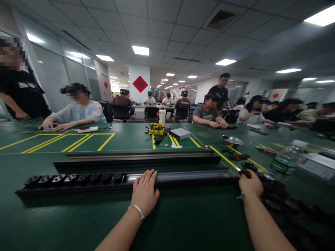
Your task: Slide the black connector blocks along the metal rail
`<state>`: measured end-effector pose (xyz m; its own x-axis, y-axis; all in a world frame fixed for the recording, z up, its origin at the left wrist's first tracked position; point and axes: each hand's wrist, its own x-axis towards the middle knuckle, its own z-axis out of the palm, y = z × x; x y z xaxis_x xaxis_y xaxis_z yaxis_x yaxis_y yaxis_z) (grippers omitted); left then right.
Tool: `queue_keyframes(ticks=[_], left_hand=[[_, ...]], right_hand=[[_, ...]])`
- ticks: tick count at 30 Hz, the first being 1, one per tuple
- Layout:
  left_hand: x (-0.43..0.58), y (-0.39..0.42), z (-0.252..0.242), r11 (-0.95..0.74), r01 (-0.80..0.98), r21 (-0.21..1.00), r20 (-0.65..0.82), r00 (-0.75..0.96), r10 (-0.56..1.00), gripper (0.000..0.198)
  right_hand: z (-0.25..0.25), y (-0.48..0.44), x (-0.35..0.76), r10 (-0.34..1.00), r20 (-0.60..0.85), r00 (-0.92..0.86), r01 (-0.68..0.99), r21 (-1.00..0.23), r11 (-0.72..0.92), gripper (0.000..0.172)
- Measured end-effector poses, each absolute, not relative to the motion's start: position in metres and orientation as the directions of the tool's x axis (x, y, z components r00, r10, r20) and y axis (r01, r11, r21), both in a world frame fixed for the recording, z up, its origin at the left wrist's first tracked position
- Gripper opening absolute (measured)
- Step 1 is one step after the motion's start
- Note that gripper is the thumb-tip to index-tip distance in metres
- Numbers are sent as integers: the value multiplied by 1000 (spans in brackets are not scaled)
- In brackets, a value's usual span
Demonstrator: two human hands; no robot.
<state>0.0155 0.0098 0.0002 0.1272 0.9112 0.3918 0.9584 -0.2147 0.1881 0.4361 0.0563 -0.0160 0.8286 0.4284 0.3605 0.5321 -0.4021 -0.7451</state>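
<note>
A long black channel rail (183,177) lies across the green table in front of me, with several black socket modules (78,179) seated in its left half. My left hand (144,191) rests flat on the rail's near edge around its middle, fingers stretched out. My right hand (250,184) is at the rail's right end, fingers curled round a small black module (248,166) from a dark pile there. A second, empty black rail (138,158) lies parallel just beyond.
A clear water bottle (284,158) and a dark pile of parts (288,205) sit at my right. A metal bowl (231,140), a grey box (180,133) and a yellow cable bundle (156,128) lie farther back. Several people sit round the table.
</note>
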Motion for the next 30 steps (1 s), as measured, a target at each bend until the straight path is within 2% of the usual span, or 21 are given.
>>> queue_keyframes(ticks=[6, 12, 15, 21, 26, 28, 30], left_hand=[[15, 11, -1, -220, 956, 192, 402, 128, 907, 54], [15, 11, 0, -217, 960, 180, 393, 132, 910, 54], [16, 11, 2, -217, 958, 190, 389, 129, 912, 54], [16, 10, 2, -221, 956, 192, 395, 131, 909, 55], [16, 11, 1, -221, 961, 167, 394, 140, 908, 54], [16, 10, 1, -219, 962, 164, 392, 140, 909, 54], [16, 10, 2, -221, 962, 162, 388, 143, 910, 54]], right_hand=[[-14, 58, 432, 427, 399, 811, 560, -740, -372, 50], [-8, 58, 424, 495, 261, 829, 491, -762, -422, 55], [-6, 60, 422, 529, 237, 815, 504, -740, -445, 56], [-7, 65, 421, 556, 291, 779, 599, -606, -523, 52], [-8, 61, 416, 506, 326, 798, 591, -585, -555, 50], [-6, 57, 411, 530, 374, 761, 643, -542, -541, 52], [-3, 55, 405, 525, 482, 701, 712, -500, -493, 51]])
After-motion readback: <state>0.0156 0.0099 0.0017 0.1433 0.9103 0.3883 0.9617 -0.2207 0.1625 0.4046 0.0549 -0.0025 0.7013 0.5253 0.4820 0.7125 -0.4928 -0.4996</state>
